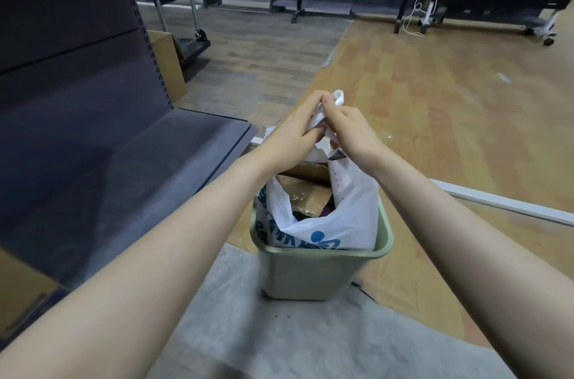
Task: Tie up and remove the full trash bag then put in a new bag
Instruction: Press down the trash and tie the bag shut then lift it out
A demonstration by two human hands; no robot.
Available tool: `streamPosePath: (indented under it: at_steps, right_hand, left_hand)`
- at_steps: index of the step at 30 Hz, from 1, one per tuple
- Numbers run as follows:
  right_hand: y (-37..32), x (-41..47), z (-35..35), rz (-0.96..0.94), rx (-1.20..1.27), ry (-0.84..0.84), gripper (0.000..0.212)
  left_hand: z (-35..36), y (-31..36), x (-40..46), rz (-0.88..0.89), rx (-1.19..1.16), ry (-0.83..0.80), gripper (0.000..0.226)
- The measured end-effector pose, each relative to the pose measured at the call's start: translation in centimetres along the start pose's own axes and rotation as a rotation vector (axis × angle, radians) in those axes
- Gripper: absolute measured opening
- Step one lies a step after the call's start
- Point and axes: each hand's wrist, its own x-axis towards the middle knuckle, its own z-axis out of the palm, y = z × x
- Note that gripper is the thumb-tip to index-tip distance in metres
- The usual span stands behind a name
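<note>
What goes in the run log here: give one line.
left hand + right hand: gripping handles | white plastic trash bag: untied, inside green plastic bin

I see two bare forearms, sleeveless to the frame's edge. My left hand (290, 133) and right hand (348, 130), above the green bin (310, 273), wear no gloves, rings or watch.

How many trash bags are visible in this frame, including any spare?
1: the white trash bag sits in the green bin, its handles gathered by both hands above. No spare bag shows; one may lie out of view.
</note>
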Motion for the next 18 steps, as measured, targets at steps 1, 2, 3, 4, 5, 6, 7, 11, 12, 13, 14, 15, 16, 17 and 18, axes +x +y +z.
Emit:
streamPosePath:
  at_steps: [1,2,3,4,5,6,7,11,12,13,14,15,16,17,18]
  right_hand:
    - [0.0,-0.2,0.0,-0.005,-0.004,-0.018,0.058]
    - [-0.2,-0.4,0.0,-0.011,0.0,-0.033,0.057]
    - [-0.2,-0.5,0.1,-0.02,0.002,-0.047,0.054]
    - [-0.2,-0.6,0.1,-0.021,0.004,-0.047,0.052]
    - [0.0,-0.4,0.2,-0.021,0.003,-0.03,0.053]
    - [0.1,-0.3,0.3,-0.015,0.0,0.006,0.055]
    - [0.4,0.0,0.3,-0.007,0.005,0.05,0.055]
    - [0.5,0.2,0.1,0.011,0.127,0.226,0.026]
    - [0.4,0.2,0.0,0.015,0.17,0.249,0.023]
    - [0.4,0.1,-0.3,0.013,0.202,0.268,0.027]
    - [0.4,0.0,-0.4,0.009,0.213,0.282,0.03]
    - [0.6,0.0,-0.6,-0.004,0.2,0.298,0.029]
    - [0.6,0.0,-0.8,-0.009,0.196,0.309,0.029]
    - [0.6,0.0,-0.8,-0.015,0.195,0.317,0.03]
    - [0.5,0.0,-0.9,-0.019,0.206,0.318,0.029]
  left_hand:
    - [-0.1,0.0,-0.1,-0.006,-0.011,-0.006,0.032]
    - [-0.3,0.0,-0.2,-0.019,-0.029,-0.014,0.034]
    - [-0.3,0.0,-0.2,-0.035,-0.045,-0.017,0.038]
    - [-0.4,0.0,-0.3,-0.044,-0.043,-0.016,0.042]
    - [-0.4,0.2,-0.3,-0.043,-0.028,-0.012,0.045]
    - [-0.4,0.4,-0.3,-0.038,-0.017,-0.014,0.047]
    - [-0.4,0.6,-0.4,-0.034,-0.016,-0.018,0.048]
    - [-0.5,1.3,-1.2,-0.063,-0.03,-0.091,0.058]
    - [-0.4,1.3,-1.4,-0.075,-0.028,-0.112,0.058]
    - [-0.2,1.0,-1.6,-0.074,-0.027,-0.118,0.056]
    - [-0.1,0.6,-1.7,-0.065,-0.041,-0.112,0.053]
    - [-0.1,0.1,-1.7,-0.076,-0.065,-0.089,0.047]
    - [-0.2,-0.5,-1.5,-0.121,-0.087,-0.059,0.039]
    - [-0.3,-1.1,-1.3,-0.173,-0.106,-0.035,0.028]
    - [-0.5,-1.7,-1.1,-0.21,-0.117,-0.032,0.017]
